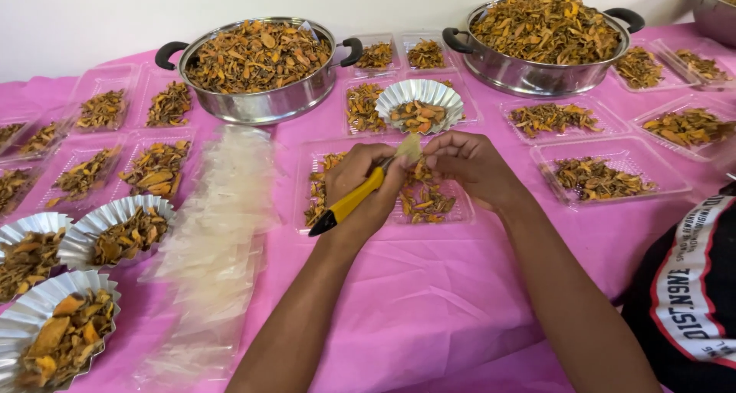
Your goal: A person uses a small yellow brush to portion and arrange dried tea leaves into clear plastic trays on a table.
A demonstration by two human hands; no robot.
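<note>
On the pink-covered bench (429, 301), the left hand (364, 190) has its grip closed round a yellow-handled tool (349, 203), the right hand (471, 167) pinching a thin pale piece (409, 147) above the clear tray (460, 213); a slip might nick the fingers (441, 151).

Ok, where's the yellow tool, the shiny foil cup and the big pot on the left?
yellow tool (354, 200), head view, on its yellow handle
foil cup (437, 91), head view, on its crinkled rim
left pot (264, 104), head view, on its steel wall
</note>
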